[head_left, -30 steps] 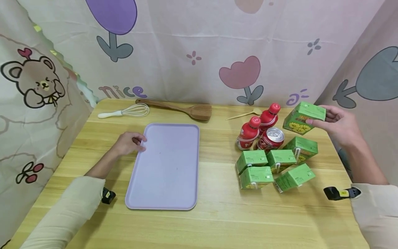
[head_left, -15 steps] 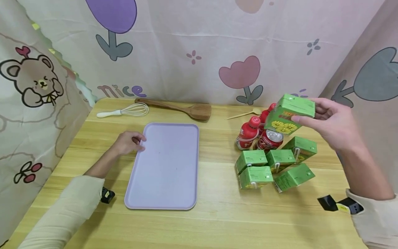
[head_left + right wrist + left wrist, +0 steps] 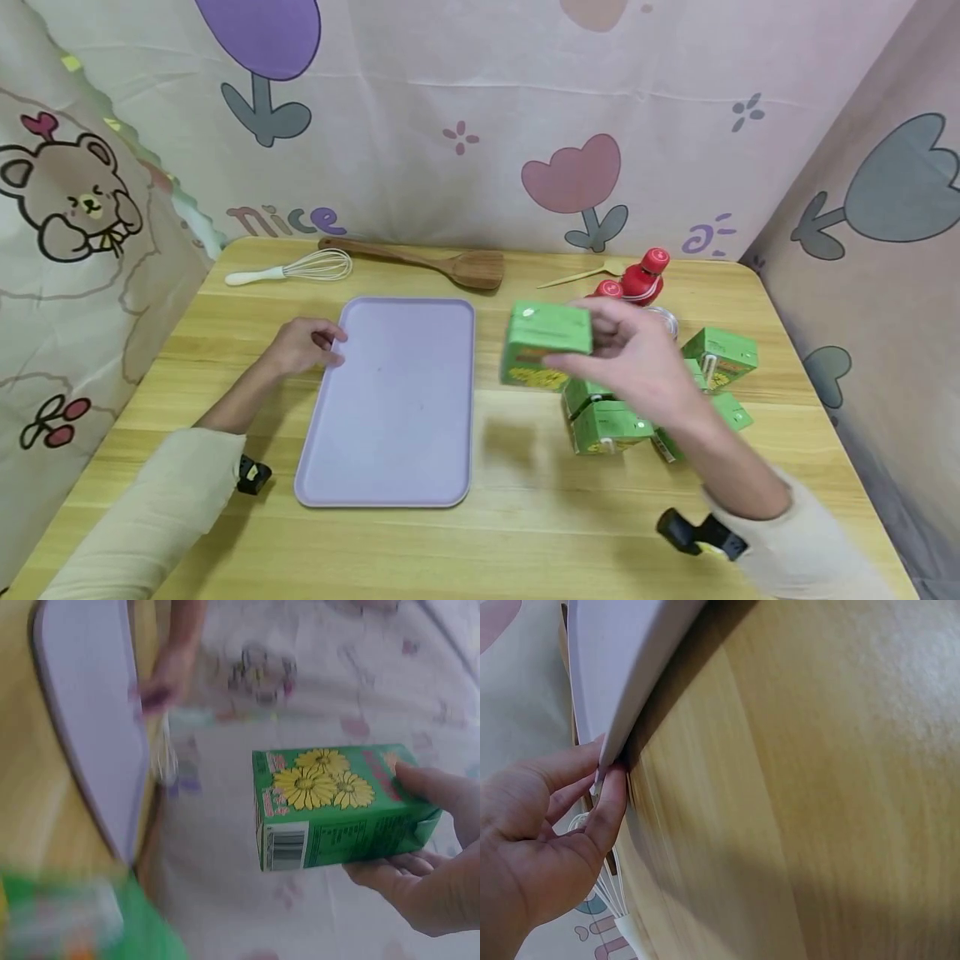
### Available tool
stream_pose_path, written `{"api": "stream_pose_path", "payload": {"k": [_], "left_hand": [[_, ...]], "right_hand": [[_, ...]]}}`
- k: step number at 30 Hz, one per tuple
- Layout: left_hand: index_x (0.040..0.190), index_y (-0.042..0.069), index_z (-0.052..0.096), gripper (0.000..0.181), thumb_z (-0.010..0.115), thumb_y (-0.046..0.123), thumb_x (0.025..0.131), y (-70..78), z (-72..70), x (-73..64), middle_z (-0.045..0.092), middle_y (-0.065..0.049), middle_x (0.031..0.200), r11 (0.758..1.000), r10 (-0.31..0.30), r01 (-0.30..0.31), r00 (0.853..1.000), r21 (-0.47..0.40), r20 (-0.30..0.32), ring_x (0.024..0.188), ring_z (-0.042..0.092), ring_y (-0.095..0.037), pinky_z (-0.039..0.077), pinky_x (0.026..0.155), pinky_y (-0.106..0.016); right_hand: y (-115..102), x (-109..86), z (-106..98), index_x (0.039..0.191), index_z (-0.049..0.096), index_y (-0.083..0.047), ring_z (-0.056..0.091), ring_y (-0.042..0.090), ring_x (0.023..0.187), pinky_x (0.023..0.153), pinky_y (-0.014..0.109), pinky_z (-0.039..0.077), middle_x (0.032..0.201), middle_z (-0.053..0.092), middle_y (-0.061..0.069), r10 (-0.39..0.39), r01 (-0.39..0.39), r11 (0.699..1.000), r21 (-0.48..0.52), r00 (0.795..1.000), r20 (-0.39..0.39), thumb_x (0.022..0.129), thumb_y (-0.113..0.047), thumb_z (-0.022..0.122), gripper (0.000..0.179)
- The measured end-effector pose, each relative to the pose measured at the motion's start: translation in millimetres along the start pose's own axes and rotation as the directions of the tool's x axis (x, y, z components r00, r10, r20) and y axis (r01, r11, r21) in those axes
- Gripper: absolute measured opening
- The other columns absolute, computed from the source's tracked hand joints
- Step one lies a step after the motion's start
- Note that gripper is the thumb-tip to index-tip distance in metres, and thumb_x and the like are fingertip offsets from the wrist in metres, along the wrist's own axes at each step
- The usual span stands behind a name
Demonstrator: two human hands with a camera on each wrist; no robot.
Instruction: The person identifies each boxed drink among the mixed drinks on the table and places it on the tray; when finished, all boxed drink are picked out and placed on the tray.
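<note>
My left hand (image 3: 303, 346) pinches the left rim of a pale purple tray (image 3: 386, 408); in the left wrist view the thumb and fingers (image 3: 609, 806) hold its edge from both sides. A green drink carton (image 3: 546, 333) with yellow daisies is in my right hand (image 3: 630, 354), thumb on one face and fingers on the other. It hangs above the table just right of the tray, its shadow on the wood below. The right wrist view shows the carton's (image 3: 330, 806) barcode end pointing away from the palm.
Several more green cartons (image 3: 611, 427) stand on the right, partly behind my right arm. Behind them are two red bottles (image 3: 643, 279) and a can (image 3: 663, 318), mostly covered. Along the back lie a whisk (image 3: 300, 268), a wooden spatula (image 3: 472, 269) and a small spoon (image 3: 592, 272).
My right hand has carried the green carton leftward and toward me, from over the bottles and can to beside the tray. My left hand keeps its hold on the tray's rim.
</note>
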State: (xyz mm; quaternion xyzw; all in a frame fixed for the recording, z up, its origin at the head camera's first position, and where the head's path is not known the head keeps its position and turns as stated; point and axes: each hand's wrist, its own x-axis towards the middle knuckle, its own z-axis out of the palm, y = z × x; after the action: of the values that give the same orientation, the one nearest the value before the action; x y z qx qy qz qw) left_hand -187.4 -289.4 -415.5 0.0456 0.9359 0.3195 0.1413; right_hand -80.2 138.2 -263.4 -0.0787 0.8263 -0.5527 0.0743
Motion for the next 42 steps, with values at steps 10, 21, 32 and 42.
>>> {"api": "stream_pose_path", "payload": {"k": [10, 21, 32, 42], "left_hand": [[0.105, -0.001, 0.067, 0.031, 0.075, 0.01, 0.077, -0.5, 0.0, 0.0, 0.059, -0.015, 0.094, 1.0, 0.018, -0.017, 1.0, 0.008, -0.005, 0.088, 0.054, -0.025, 0.046, 0.066, -0.024], [0.103, -0.002, 0.067, 0.03, 0.075, 0.01, 0.077, 2.8, 0.0, 1.4, 0.059, -0.015, 0.091, 1.0, 0.019, -0.019, 1.0, 0.015, -0.002, 0.084, 0.052, -0.024, 0.045, 0.063, -0.022], [0.101, -0.001, 0.067, 0.029, 0.076, 0.009, 0.076, 1.8, -3.0, -1.4, 0.059, -0.013, 0.089, 0.999, 0.02, -0.02, 1.0, 0.029, -0.012, 0.082, 0.052, -0.022, 0.044, 0.062, -0.023], [0.101, -0.002, 0.068, 0.03, 0.077, 0.009, 0.075, 0.1, -0.4, 3.2, 0.06, -0.014, 0.088, 0.999, 0.033, -0.033, 0.999, 0.019, -0.003, 0.081, 0.053, -0.022, 0.045, 0.061, -0.023]], "right_hand": [[16.0, 31.2, 93.7, 0.114, 0.064, -0.006, 0.066, 0.018, 0.101, 0.091, 0.029, 0.052, 0.108, 0.069, 0.01, -0.125, 0.121, 0.983, 0.136, 0.992, 0.018, 0.07, -0.008, 0.081, 0.047], [42.1, 101.9, 152.1, 0.117, 0.062, -0.002, 0.063, 0.02, 0.107, 0.091, 0.026, 0.051, 0.114, 0.064, 0.012, -0.137, 0.138, 0.982, 0.13, 0.99, -0.021, 0.073, -0.01, 0.081, 0.048], [52.7, 157.5, 180.0, 0.122, 0.06, -0.014, 0.06, 0.014, 0.106, 0.089, 0.024, 0.05, 0.117, 0.065, 0.002, -0.062, 0.062, 0.998, 0.01, 0.998, -0.024, 0.075, -0.025, 0.081, 0.053], [49.6, 182.4, 202.6, 0.125, 0.058, -0.014, 0.057, 0.013, 0.106, 0.091, 0.026, 0.047, 0.118, 0.064, 0.002, -0.044, 0.044, 0.999, -0.003, 0.999, 0.018, 0.078, -0.024, 0.078, 0.052]]}}
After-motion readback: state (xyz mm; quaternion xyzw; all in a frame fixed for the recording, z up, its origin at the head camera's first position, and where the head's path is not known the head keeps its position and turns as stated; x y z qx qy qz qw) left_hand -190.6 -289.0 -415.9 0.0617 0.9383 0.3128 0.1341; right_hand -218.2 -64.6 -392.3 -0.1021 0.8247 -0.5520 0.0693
